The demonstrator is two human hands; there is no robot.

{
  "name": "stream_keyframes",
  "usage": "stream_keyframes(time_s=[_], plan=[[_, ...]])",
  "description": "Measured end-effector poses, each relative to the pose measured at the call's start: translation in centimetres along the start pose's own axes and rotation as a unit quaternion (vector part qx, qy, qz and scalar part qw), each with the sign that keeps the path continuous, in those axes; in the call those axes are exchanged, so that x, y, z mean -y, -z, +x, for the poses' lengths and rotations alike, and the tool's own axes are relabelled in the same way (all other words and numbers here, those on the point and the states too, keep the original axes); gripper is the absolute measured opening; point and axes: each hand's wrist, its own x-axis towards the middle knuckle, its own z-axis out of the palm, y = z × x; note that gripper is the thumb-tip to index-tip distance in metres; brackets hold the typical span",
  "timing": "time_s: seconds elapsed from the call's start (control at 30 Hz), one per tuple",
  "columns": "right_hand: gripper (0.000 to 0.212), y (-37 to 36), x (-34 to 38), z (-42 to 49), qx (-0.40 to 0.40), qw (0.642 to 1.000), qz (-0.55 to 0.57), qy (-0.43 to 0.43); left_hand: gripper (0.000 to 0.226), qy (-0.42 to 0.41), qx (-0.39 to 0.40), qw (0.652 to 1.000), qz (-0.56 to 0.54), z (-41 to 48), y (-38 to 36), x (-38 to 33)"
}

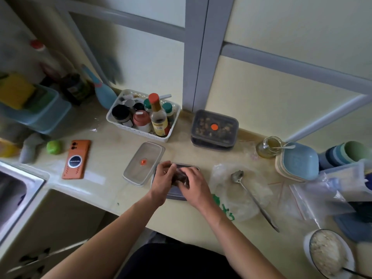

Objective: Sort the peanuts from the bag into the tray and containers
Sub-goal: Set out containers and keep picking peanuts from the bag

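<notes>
A small clear bag of dark reddish peanuts is held between both my hands above a grey open container at the middle of the counter. My left hand grips the bag's left side and my right hand grips its right side. The hands hide most of the container's inside. Its clear lid with an orange dot lies just to the left. Two stacked closed containers with brown contents stand further back.
A metal spoon lies on a crumpled plastic bag to the right. Also around: white basket of bottles, orange phone, green lime, jar with spoon, blue bowls, bowl of rice, sink at left.
</notes>
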Motion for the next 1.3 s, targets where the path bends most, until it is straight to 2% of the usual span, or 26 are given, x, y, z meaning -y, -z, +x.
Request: stream_keyframes(time_s=[0.1,0.2,0.3,0.4,0.47,0.57,0.63,0.73,0.83,0.93,1.03,1.2,1.3], plan=[[0.057,-0.8,-0.2,0.4,0.064,0.997,-0.032,-0.035,0.039,-0.001,0.035,0.998,0.053,0.9,1.3,0.2],[0.061,-1.4,-0.5,0.8,0.091,0.993,-0.057,-0.047,0.027,0.009,0.065,0.993,0.096,1.4,2.1,0.3],[0.057,-1.8,-0.6,1.3,0.089,0.991,-0.080,-0.054,0.028,0.018,0.066,0.991,0.118,1.8,2.5,0.3],[0.049,-2.2,-0.6,2.0,0.084,0.989,-0.104,-0.055,0.054,-0.003,0.071,0.971,0.227,1.9,2.3,0.6],[0.046,-2.3,-0.6,2.4,0.088,0.989,-0.103,-0.060,0.063,-0.018,0.076,0.950,0.304,2.2,2.1,1.1],[0.039,-2.3,-0.6,2.6,0.108,0.988,-0.084,-0.075,0.050,0.010,0.071,0.924,0.374,2.9,2.0,1.4],[0.040,-2.2,-0.8,2.6,0.104,0.988,-0.069,-0.089,0.037,0.053,0.077,0.921,0.378,3.1,2.1,1.5],[0.043,-2.2,-1.1,2.1,0.085,0.989,-0.051,-0.107,0.027,0.064,0.059,0.908,0.409,3.9,2.4,1.9],[0.028,-2.6,-1.1,1.4,0.022,0.993,-0.057,-0.103,0.017,0.060,0.035,0.896,0.438,4.8,2.3,2.3],[0.014,-2.5,-0.9,0.7,-0.069,0.987,-0.076,-0.122,0.022,0.048,0.011,0.885,0.462,5.2,1.6,2.3],[0.022,-2.3,-1.1,0.5,-0.118,0.967,-0.111,-0.196,0.035,0.028,0.000,0.884,0.466,5.2,0.8,2.6],[0.042,-3.0,-1.5,0.4,-0.020,0.960,-0.165,-0.226,0.031,0.058,-0.006,0.893,0.447,5.4,0.6,3.1],[0.046,-3.6,-1.5,0.3,-0.025,0.956,-0.173,-0.236,0.039,0.045,-0.014,0.907,0.418,5.0,0.5,2.9]])
